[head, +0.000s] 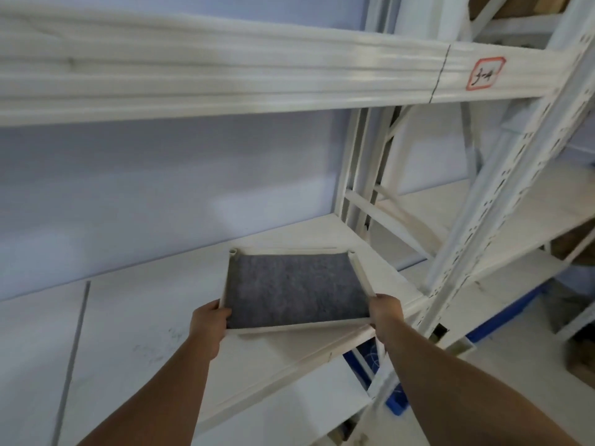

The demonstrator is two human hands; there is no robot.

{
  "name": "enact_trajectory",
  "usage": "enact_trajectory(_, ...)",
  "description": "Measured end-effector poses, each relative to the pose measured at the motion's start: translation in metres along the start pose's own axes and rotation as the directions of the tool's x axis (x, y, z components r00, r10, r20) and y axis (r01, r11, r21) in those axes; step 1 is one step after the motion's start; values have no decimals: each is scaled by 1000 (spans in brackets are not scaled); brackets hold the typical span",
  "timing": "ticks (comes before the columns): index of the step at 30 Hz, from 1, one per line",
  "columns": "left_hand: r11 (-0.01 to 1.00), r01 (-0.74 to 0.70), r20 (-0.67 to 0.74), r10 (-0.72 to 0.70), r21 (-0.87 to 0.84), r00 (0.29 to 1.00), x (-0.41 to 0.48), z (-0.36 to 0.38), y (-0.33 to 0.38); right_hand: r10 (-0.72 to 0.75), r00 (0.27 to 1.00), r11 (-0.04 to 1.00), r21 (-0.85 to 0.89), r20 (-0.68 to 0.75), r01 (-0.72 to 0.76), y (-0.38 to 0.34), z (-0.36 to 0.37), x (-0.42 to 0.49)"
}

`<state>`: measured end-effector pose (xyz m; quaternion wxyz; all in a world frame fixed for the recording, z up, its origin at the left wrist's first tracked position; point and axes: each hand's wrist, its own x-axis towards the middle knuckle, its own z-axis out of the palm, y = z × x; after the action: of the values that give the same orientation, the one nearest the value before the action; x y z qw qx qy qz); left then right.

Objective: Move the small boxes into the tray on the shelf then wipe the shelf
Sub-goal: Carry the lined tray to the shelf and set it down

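Grey-lined tray [296,289], fingers [222,313] gripping both sides

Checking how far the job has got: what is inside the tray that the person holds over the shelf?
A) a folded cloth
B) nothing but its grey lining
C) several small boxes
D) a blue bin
B: the tray shows only its bare grey lining, with no box or cloth in it, while the left hand and the right hand grip its near corners.
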<state>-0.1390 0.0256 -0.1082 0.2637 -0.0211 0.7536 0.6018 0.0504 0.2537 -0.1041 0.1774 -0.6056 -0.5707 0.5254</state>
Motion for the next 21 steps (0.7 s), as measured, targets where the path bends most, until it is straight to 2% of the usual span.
enact_trajectory(4,999,-36,110,39,-35,993,-8,28,8,20,999,994,105,-31,-17,11,-40,-3)
enact_trajectory(8,997,-63,215,69,-35,974,-24,61,11,3,995,991,134,-102,11,25,-84,-5)
enact_trajectory(13,992,-107,333,79,67,940,-68,104,13,17,983,988,157,-183,12,55,-145,-13)
enact_trajectory(21,967,-202,491,103,153,865,-169,185,-5,107,938,946,323,-331,6,128,-272,-48)
